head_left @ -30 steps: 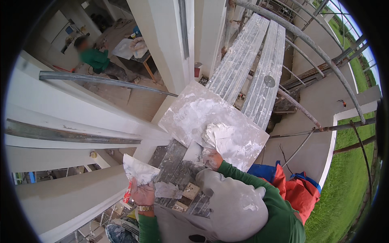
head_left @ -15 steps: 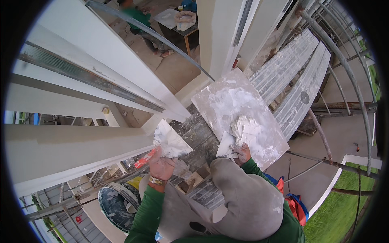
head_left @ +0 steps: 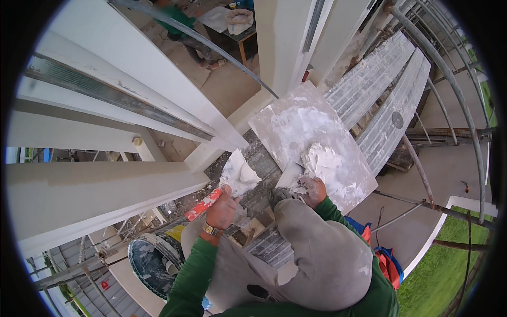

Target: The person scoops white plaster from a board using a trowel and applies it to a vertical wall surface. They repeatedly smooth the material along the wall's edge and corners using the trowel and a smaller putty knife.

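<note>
My left hand (head_left: 221, 212) is closed round the red handle of a putty knife (head_left: 203, 205). White putty (head_left: 240, 173) coats its wide blade, which points away from me, left of the board. My right hand (head_left: 316, 191) grips a second flat-bladed scraper (head_left: 289, 175), its handle hidden by the fingers. That blade rests at the near left edge of a square board (head_left: 269, 127) smeared with white. Beside it on the board lies a thick heap of putty (head_left: 321, 161).
Metal scaffold planks (head_left: 380, 84) stretch to the far right, bordered by curved scaffold tubes (head_left: 465, 105). A dark bucket (head_left: 150, 267) stands at my lower left. White wall columns (head_left: 132, 79) rise at left. Beyond them a person in green (head_left: 179, 26) is near a table.
My left hand has moved right with its putty knife, whose loaded blade has turned and come closer to the board. My right hand and its scraper have shifted only slightly.
</note>
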`<state>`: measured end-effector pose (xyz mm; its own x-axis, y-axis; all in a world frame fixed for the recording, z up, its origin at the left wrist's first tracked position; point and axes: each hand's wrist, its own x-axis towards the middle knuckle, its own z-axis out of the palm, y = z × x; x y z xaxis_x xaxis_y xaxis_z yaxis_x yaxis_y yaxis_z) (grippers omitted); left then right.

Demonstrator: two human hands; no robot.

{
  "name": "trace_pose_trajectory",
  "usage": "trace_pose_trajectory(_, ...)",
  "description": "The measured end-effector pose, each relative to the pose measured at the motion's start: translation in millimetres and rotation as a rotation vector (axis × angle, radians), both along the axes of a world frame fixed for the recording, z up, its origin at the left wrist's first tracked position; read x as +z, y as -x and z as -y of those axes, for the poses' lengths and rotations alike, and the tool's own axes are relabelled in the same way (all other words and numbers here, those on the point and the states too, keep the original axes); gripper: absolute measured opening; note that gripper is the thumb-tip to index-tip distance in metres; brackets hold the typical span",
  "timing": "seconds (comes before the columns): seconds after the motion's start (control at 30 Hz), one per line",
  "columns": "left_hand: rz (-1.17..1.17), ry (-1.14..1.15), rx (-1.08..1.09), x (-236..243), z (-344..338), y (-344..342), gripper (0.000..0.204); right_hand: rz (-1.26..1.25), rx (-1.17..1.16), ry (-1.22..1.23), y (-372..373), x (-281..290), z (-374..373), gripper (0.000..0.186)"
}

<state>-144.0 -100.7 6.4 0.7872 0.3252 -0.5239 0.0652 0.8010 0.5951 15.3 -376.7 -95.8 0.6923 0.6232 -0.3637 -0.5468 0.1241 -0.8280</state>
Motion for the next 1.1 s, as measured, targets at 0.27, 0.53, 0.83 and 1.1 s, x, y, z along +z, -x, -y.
trace_pose_trajectory(0.27,0.112,0.007,-0.008,10.6,1.7,-0.1,0.043,0.533,0.131,0.454,-3.8,24.5,-1.2,0.023)
trace_pose_trajectory(0.53,0.165,0.116,0.069,12.8,-1.6,-1.6,0.050,0.863,0.198,0.467,10.6,-41.9,19.7,0.021)
trace_pose_trajectory(0.83,0.228,0.114,0.110,23.4,4.3,-8.9,0.052,0.847,0.129,0.541,9.0,-69.3,24.5,0.039)
trace_pose_trajectory(1.1,0.265,0.243,0.113,8.1,-3.8,9.0,0.050,1.099,0.486,0.686,14.8,-33.3,16.7,0.033)
